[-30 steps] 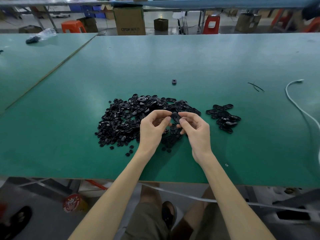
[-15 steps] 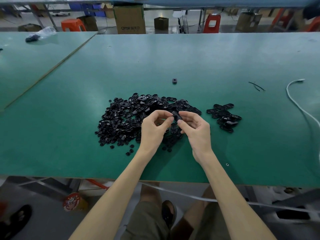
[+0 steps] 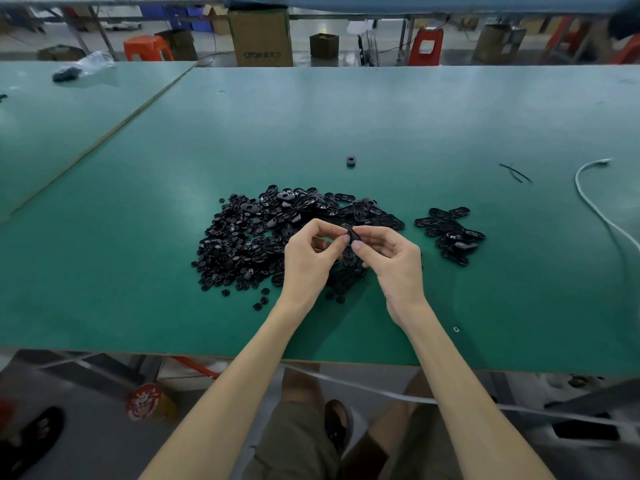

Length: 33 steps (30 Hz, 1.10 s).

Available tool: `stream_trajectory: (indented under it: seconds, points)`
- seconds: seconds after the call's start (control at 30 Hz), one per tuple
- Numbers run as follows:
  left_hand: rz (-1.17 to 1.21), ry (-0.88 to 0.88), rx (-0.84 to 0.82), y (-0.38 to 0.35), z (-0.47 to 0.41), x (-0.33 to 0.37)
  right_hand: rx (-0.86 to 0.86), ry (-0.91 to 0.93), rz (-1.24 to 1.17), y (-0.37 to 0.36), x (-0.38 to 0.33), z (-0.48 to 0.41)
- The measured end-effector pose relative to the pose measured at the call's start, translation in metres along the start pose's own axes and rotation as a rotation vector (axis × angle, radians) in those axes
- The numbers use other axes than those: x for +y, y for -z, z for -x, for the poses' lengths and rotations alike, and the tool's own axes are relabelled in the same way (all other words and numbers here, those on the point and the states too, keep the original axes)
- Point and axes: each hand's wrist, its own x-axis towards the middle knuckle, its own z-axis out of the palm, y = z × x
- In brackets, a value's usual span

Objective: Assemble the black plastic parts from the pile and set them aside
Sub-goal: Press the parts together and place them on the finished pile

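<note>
A small black plastic part, oval and glossy, is held just above the near edge of the pile, pinched between both hands. The left hand nips it with thumb and forefinger, the other fingers curled under; the right hand pinches its other side the same way. Whether it is one piece or two pressed together cannot be told.

The pile lies on the green bench: small round pieces to the left, larger oval shells with holes toward the back and right. Just right of it, apart, sits a smaller heap of oval parts. A lone black piece lies farther back.

At the right are thin black strips and a white cable. On the neighbouring bench a clear plastic bag holds something dark. Beyond stand a printed cardboard box and a small open box; their contents cannot be seen.
</note>
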Motion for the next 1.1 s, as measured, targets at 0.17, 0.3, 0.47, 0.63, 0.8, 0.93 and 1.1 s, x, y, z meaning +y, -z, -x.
stream_trajectory:
  seconds: [0.17, 0.3, 0.47, 0.63, 0.8, 0.93, 1.1]
  points:
    - [-0.06, -0.047, -0.013, -0.002, 0.003, 0.003, 0.005, -0.003, -0.03, 0.0, 0.0, 0.0]
    - [-0.122, -0.099, -0.022, -0.005, 0.005, 0.003, 0.031, -0.009, -0.069, 0.002, 0.001, 0.0]
    - [-0.219, -0.197, -0.019, -0.007, 0.005, 0.001, 0.043, -0.015, -0.077, 0.002, 0.001, 0.0]
    - [-0.316, -0.308, -0.049, -0.01, 0.007, -0.001, 0.072, -0.026, -0.115, 0.002, 0.0, 0.001]
    - [-0.322, -0.319, -0.063, -0.012, 0.007, -0.002, 0.089, -0.027, -0.115, 0.003, -0.001, 0.001]
    - [-0.25, -0.266, -0.04, -0.009, 0.005, 0.0, 0.099, -0.028, -0.104, 0.002, -0.001, 0.0]
    - [-0.377, -0.325, -0.11, -0.011, 0.009, -0.001, 0.099, -0.045, -0.102, 0.003, 0.0, -0.001]
